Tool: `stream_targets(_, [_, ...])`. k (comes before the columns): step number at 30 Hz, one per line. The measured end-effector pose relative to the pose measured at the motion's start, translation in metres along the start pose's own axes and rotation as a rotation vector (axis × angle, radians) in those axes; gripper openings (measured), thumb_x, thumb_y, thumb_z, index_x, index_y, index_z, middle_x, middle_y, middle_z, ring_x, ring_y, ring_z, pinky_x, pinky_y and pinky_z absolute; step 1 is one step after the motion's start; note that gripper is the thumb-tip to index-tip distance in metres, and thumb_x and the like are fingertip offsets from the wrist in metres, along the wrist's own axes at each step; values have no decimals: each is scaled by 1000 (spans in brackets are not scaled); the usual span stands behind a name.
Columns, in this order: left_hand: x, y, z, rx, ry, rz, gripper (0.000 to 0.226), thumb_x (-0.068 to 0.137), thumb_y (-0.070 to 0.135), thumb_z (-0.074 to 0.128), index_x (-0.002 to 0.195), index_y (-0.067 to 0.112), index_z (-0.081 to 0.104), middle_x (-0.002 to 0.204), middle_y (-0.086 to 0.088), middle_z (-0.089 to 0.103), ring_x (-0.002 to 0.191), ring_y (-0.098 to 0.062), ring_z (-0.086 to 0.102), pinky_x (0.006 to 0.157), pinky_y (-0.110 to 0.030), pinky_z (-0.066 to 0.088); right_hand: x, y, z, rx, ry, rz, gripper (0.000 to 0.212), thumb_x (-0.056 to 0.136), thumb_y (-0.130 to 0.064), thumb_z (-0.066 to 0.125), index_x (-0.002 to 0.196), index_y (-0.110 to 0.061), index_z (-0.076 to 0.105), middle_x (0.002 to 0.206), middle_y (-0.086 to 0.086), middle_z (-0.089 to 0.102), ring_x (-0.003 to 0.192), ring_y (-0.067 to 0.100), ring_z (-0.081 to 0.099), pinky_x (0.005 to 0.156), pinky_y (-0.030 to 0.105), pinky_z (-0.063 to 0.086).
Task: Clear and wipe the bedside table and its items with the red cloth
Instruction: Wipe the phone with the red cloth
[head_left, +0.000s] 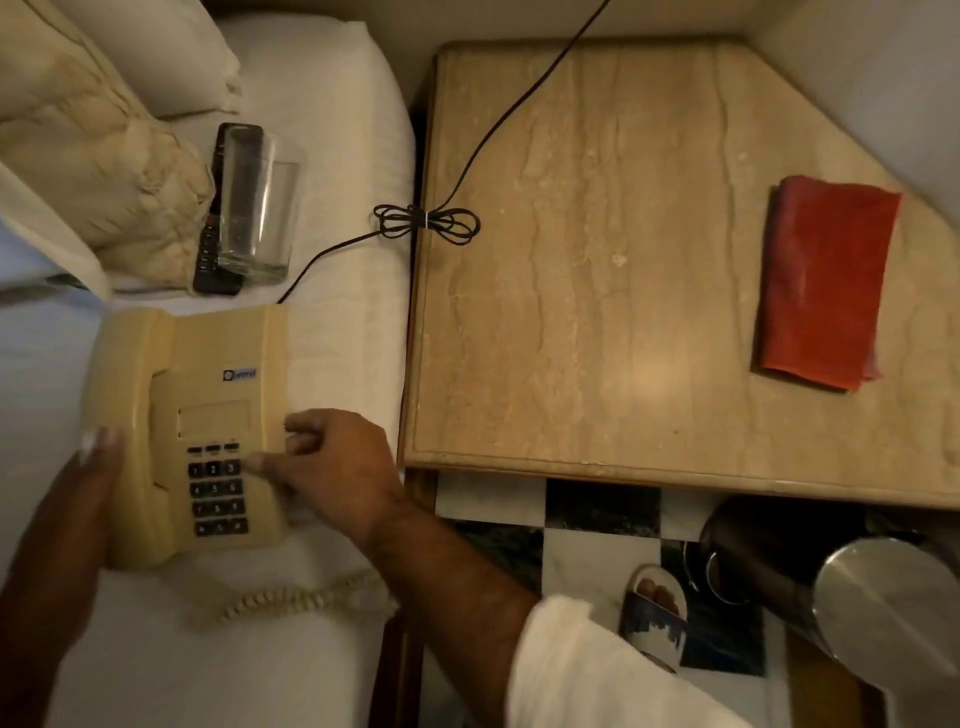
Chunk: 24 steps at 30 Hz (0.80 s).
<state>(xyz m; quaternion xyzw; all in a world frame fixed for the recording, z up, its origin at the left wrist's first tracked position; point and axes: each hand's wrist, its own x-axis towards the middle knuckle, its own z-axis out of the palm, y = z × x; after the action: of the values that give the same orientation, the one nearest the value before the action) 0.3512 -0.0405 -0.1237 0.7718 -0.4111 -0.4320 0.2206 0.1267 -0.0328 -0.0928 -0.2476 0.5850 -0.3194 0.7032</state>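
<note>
A beige telephone (192, 415) lies on the white bed, left of the bedside table (597, 312). My left hand (88, 499) presses against the handset side of the phone. My right hand (332, 467) grips its right edge beside the keypad. The folded red cloth (826, 283) rests on the table's right side, far from both hands. A clear drinking glass (257, 208) lies on its side on the bed, over a black remote control (215, 244). The phone's black cord (428, 222) runs across the table's left edge.
Cream pillows (98, 171) fill the upper left. The coiled handset cord (291, 597) trails on the bed below the phone. A metal kettle (857, 587) stands on the checkered floor below the table, next to my sandalled foot (657, 613).
</note>
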Motion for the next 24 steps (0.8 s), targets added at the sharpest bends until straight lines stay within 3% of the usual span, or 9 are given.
stream_targets(2, [-20, 0, 5, -31, 13, 65, 71, 94, 85, 48, 147, 39, 60, 125, -5, 77, 114, -38, 73, 85, -69, 59, -16, 4, -26, 86, 1, 21, 58, 88, -23, 86, 140, -6, 65, 126, 13, 75, 117, 27, 73, 106, 45, 58])
stream_targets(6, [-77, 40, 42, -23, -26, 128, 84, 81, 96, 52, 142, 39, 58, 133, 1, 71, 122, -32, 70, 95, -68, 56, -68, 3, -102, 175, -11, 22, 53, 89, -20, 83, 140, -14, 67, 124, 4, 78, 118, 19, 74, 107, 45, 58])
stream_targets(8, [-101, 82, 77, -54, -24, 161, 85, 71, 103, 50, 133, 45, 59, 118, 20, 73, 102, -1, 72, 80, -46, 60, -94, -8, -143, 175, 36, -24, 46, 91, -19, 79, 136, -19, 69, 122, -2, 79, 115, 13, 75, 107, 42, 58])
stream_targets(10, [-120, 131, 115, -80, -99, 242, 73, 67, 105, 48, 122, 58, 60, 108, 31, 72, 88, 12, 70, 65, -26, 58, -114, -27, -181, 216, 128, -100, 45, 89, -16, 78, 133, -18, 71, 120, -1, 80, 112, 14, 77, 102, 38, 61])
stream_targets(12, [-128, 177, 151, -227, -248, 288, 45, 74, 96, 56, 110, 69, 60, 111, 30, 74, 93, 7, 74, 62, -18, 61, -123, -50, -215, 276, 248, -220, 48, 86, -15, 75, 134, -13, 70, 119, 3, 81, 110, 18, 78, 92, 28, 64])
stream_targets(14, [-121, 217, 182, -316, -347, 349, 29, 85, 78, 59, 110, 64, 59, 111, 24, 77, 96, 0, 77, 70, -19, 63, -124, -75, -242, 295, 354, -354, 46, 90, -14, 72, 135, -9, 69, 116, 4, 81, 103, 15, 79, 86, 23, 63])
stream_targets(16, [-107, 254, 210, -336, -375, 415, 27, 96, 65, 59, 117, 49, 55, 109, 17, 78, 96, -4, 79, 73, -23, 64, -116, -98, -263, 303, 420, -461, 40, 98, -10, 67, 138, -8, 67, 110, 1, 81, 91, 7, 77, 83, 23, 61])
stream_targets(19, [-81, 289, 243, -333, -372, 541, 17, 107, 47, 54, 120, 36, 51, 106, 7, 76, 91, -1, 78, 72, -18, 62, -92, -121, -283, 234, 502, -561, 41, 105, -8, 59, 146, -9, 60, 133, 8, 73, 120, 19, 72, 102, 39, 60])
stream_targets(24, [-32, 277, 259, -155, -321, 534, 31, 110, 50, 50, 135, 30, 47, 108, 10, 71, 84, 6, 76, 64, -13, 59, -34, -112, -286, 180, 535, -411, 43, 102, -4, 63, 144, -14, 62, 132, 5, 73, 120, 18, 73, 101, 44, 62])
